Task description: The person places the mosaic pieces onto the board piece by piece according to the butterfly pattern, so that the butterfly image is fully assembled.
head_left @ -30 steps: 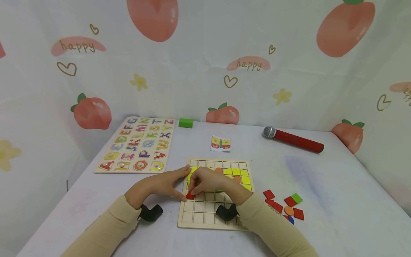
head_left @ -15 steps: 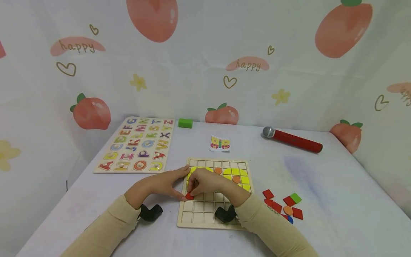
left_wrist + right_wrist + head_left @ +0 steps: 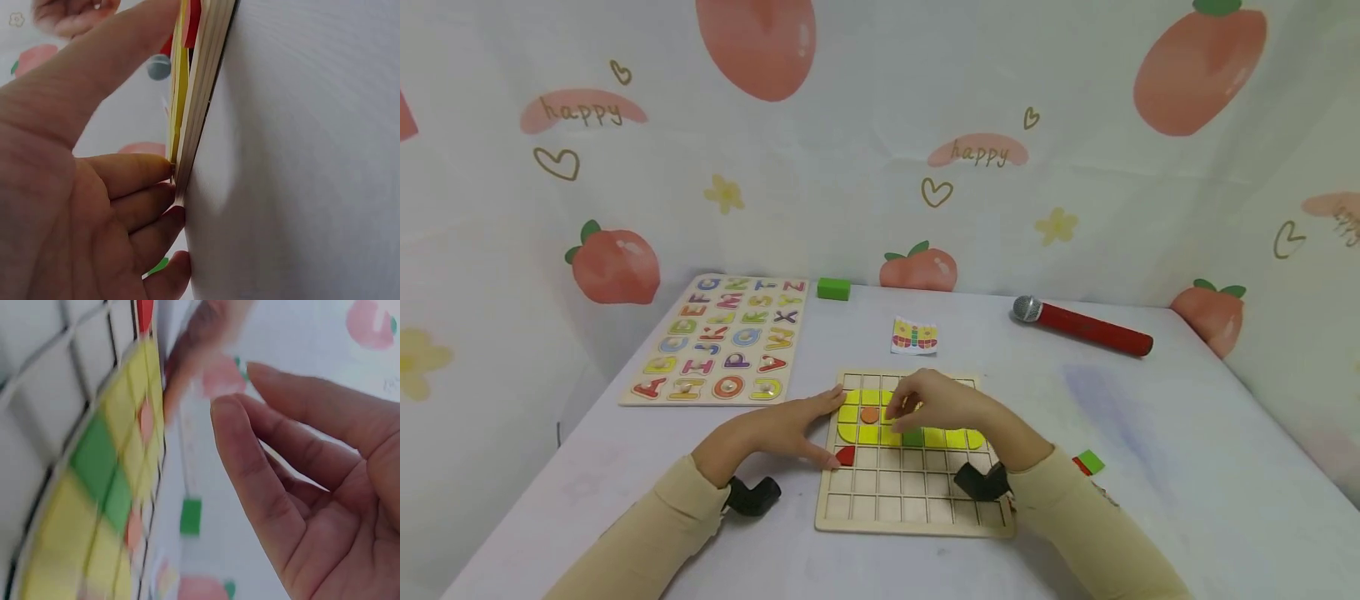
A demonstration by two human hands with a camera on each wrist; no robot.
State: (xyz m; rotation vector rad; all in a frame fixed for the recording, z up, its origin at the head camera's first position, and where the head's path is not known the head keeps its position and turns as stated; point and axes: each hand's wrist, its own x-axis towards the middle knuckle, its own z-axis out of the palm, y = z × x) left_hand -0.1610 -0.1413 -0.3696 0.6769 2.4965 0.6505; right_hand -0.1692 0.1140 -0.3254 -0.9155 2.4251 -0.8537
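A pale wooden grid board [image 3: 887, 510] lies in front of me, its upper rows filled with yellow tiles [image 3: 868, 435], green tiles [image 3: 913, 438] and an orange disc [image 3: 869, 415]. A red rounded-corner tile [image 3: 846, 456] sits at the left edge, below the yellow ones. My left hand [image 3: 778, 427] rests along the board's left side; its fingertips touch the upper edge and its thumb tip is beside the red tile. Over the upper middle of the board is my right hand [image 3: 943, 407]. The right wrist view shows nothing between its loosely bent fingers [image 3: 234, 428].
A small butterfly picture card [image 3: 914, 336] lies behind the board. At the back left are an alphabet puzzle board [image 3: 640, 401] and a green block [image 3: 833, 289]. A red microphone [image 3: 1086, 327] lies back right. Loose tiles [image 3: 1091, 462] at right are mostly hidden by the right forearm.
My right hand has let go of the red tile and moved right and up across the board. The red tile stays at the left edge. My left hand has not moved.
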